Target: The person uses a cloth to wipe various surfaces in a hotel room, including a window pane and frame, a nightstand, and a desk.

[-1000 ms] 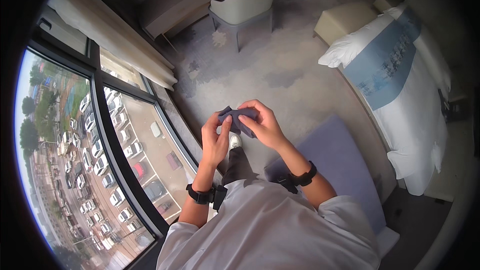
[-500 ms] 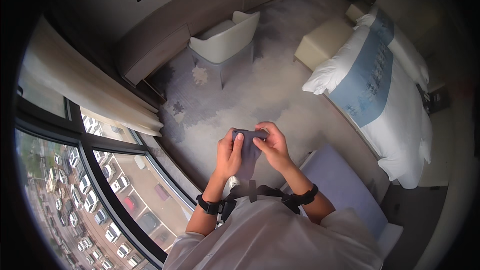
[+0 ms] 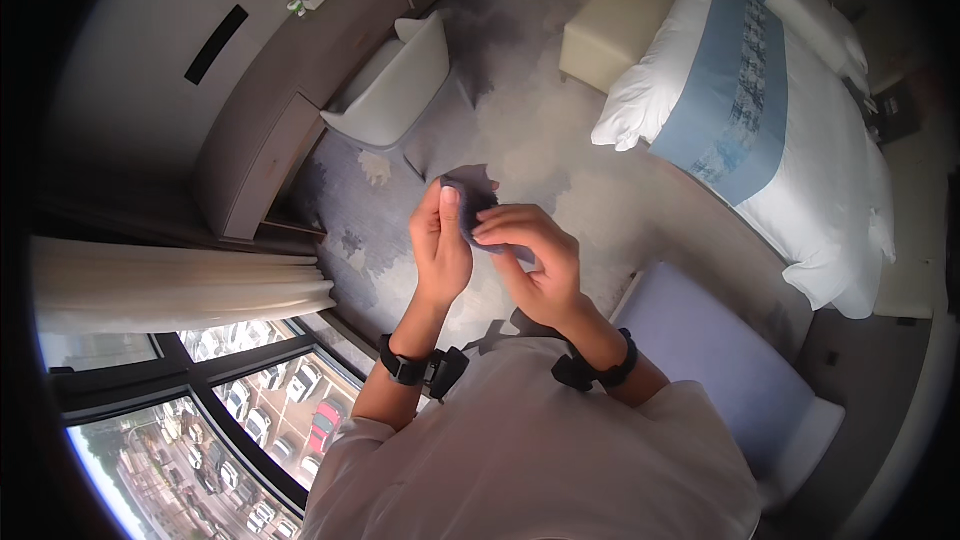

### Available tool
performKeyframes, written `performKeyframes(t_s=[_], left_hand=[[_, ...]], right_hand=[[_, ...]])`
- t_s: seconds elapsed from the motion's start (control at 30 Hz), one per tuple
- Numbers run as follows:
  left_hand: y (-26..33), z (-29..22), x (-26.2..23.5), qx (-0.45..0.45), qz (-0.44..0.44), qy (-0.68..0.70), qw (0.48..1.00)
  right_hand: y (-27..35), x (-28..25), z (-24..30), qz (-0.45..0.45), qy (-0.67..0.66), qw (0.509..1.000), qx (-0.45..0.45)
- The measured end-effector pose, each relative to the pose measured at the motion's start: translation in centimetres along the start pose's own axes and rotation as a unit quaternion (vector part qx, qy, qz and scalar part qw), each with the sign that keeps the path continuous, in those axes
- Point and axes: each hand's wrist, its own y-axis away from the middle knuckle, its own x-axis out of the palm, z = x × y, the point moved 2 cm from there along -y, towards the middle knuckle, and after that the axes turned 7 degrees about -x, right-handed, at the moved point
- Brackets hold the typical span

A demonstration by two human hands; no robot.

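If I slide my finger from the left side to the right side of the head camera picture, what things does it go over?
Cream curtain → white armchair → left hand → small dark cloth → right hand → beige ottoman → white bed with blue runner.

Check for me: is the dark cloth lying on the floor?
No, both hands, left hand and right hand, hold the dark cloth up.

Both forearms rose from the lower edge; the left hand (image 3: 440, 245) and right hand (image 3: 530, 265) met, fingers curled and pinched together.
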Motion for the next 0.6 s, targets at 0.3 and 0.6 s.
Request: performKeyframes(t_s=[0.3, 0.6], left_hand=[[-7.6, 1.7, 2.7, -0.130, 0.072, 0.351, 0.925], [-17.6, 5.8, 3.1, -0.146, 0.118, 0.427, 0.885]], right_hand=[[-7.6, -2.2, -5.2, 0.010, -0.048, 0.999, 0.011], [-14.9, -3.6, -13.4, -0.030, -0.081, 0.973, 0.212]])
